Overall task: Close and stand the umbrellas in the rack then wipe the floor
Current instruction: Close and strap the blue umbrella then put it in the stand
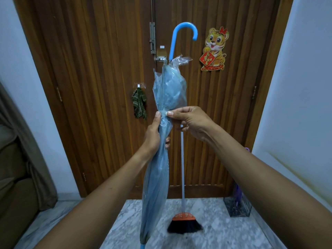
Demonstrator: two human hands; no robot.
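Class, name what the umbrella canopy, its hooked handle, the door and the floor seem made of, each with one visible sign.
The umbrella canopy: thin see-through plastic film, likely vinyl; it is glossy and crinkles. The hooked handle: smooth light-blue plastic, by its even sheen. The door: varnished wood, with grain and vertical grooves. The floor: polished stone, probably marble; grey-white veining.

A tiger sticker decorates the wooden door; a broom stands before it.
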